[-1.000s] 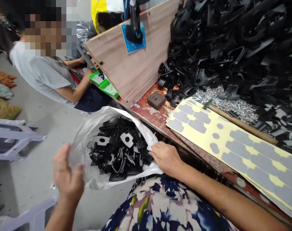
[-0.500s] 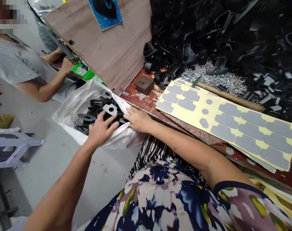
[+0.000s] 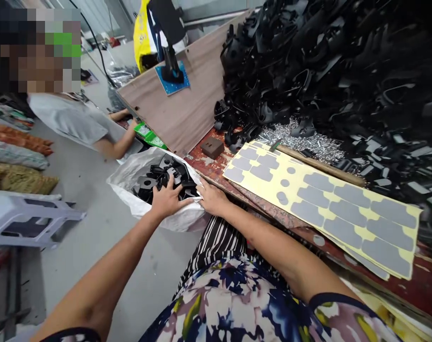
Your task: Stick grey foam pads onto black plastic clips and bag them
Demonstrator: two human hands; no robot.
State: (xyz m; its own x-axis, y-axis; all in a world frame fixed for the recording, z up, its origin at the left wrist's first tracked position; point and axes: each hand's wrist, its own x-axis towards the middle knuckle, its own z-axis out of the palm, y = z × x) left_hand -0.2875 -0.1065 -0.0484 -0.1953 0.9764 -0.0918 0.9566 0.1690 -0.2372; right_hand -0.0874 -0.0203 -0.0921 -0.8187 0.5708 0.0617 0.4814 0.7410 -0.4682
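Observation:
A white woven sack (image 3: 126, 190) stands open beside the table, partly filled with black plastic parts (image 3: 146, 183), some bearing grey faces with a round hole. My left hand (image 3: 168, 198) lies over the near side of the sack's mouth, its fingers spread on the black parts and its thumb stretched toward the rim. At the rim nearest the table, my right hand (image 3: 213, 197) is closed on the sack's edge, with its fingertips partly hidden by the fold.
The red table (image 3: 319, 240) bears sheets of grey stickers (image 3: 312, 204), a hammer (image 3: 319, 164), a brown block (image 3: 212, 147), loose silver rivets (image 3: 308, 145) and a large heap of black parts (image 3: 308, 61). A wooden board (image 3: 197, 99) stands upright. A co-worker (image 3: 76, 118) sits beyond; a plastic stool (image 3: 33, 216) is at left.
My left hand has shifted over the parts toward the sack's near rim, fingers still spread. My right hand keeps hold of the edge. The view has tilted up, showing more of the room.

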